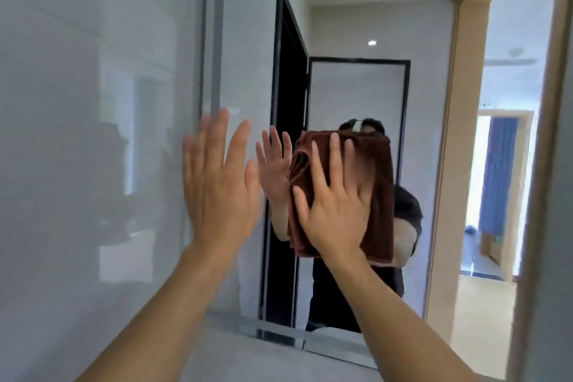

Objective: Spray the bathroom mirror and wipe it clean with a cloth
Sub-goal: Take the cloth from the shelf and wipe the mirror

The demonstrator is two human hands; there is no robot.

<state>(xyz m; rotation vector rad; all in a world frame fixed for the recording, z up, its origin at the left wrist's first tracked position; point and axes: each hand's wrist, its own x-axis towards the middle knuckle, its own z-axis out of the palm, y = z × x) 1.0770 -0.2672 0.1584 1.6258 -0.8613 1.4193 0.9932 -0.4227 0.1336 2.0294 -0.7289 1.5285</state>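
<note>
The mirror (356,40) fills the wall ahead, reflecting a black-framed door and a lit doorway at right. A glossy white wall (93,102) stands left of it. The brown cloth (381,183), folded thick, lies against the glass near its left edge, pressed by the right hand (335,208), open with fingers spread. The left hand (217,186) is open and empty, palm raised by the mirror's edge. Even pressure and overlapping passes should avoid streaks. No spray bottle shows.

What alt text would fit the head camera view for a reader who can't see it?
A right hand presses a folded brown cloth flat against a bathroom mirror, while the open left hand rests by the mirror's left edge.
</note>
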